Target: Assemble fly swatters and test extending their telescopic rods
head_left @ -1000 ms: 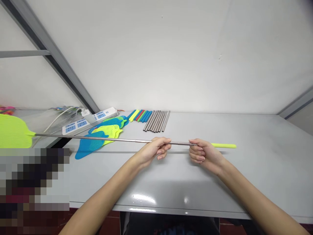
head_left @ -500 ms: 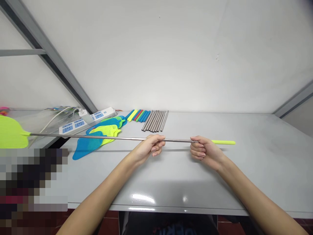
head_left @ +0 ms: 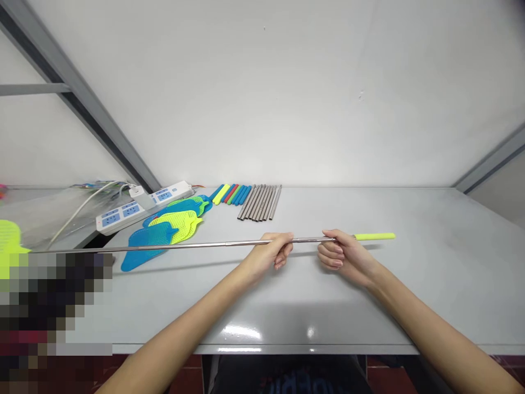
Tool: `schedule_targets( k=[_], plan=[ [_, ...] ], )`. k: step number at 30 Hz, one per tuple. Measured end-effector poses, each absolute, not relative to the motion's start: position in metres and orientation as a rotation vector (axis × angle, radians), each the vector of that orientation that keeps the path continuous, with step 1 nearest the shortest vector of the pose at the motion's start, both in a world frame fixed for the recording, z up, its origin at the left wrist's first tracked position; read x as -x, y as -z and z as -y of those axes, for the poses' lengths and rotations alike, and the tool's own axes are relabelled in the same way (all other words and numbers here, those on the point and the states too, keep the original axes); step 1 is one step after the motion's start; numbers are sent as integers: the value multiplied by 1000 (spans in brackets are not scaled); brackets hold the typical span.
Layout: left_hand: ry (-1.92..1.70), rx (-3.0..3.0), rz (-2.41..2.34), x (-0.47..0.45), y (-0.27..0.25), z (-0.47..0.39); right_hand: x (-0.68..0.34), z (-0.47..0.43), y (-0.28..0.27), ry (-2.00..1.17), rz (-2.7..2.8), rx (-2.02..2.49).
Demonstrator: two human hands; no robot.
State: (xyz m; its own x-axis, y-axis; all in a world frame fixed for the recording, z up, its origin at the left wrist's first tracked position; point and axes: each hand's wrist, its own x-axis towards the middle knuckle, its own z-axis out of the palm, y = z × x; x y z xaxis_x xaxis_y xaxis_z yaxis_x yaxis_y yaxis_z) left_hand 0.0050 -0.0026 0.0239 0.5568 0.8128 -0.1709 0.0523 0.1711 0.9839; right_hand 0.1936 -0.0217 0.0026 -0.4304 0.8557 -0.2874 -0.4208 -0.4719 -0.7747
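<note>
A long fly swatter with a thin telescopic metal rod (head_left: 197, 245) lies level across both my hands, above the table. My left hand (head_left: 273, 251) is closed around the rod left of centre. My right hand (head_left: 342, 254) grips it near the yellow-green handle (head_left: 375, 237), which sticks out to the right. The swatter's yellow-green head (head_left: 10, 241) is at the far left edge, partly out of frame. Beneath the rod lie a blue swatter head (head_left: 150, 243) and yellow-green mesh heads (head_left: 178, 223), with more blue and green ones behind.
Coloured handle sleeves (head_left: 232, 194) and several metal tubes (head_left: 260, 202) lie in rows at the back of the grey table (head_left: 430, 262). A white power strip (head_left: 141, 205) with a plugged-in charger stands at left. A wall rises behind; a blurred-out area covers the lower left.
My left hand has slid to the right along the rod, nearer my right hand. The swatter's head has dropped and moved farther out at the left. My right hand has hardly moved.
</note>
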Motion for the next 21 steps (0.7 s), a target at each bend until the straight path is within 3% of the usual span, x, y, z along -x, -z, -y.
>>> schedule_targets(
  k=[9, 21],
  plan=[
    [-624, -1348, -805, -20, -15, 2, -183, 26, 0, -2001, 804, 804],
    [-582, -1313, -742, -14, -41, 5, -204, 25, -10, -1898, 844, 940]
  ],
)
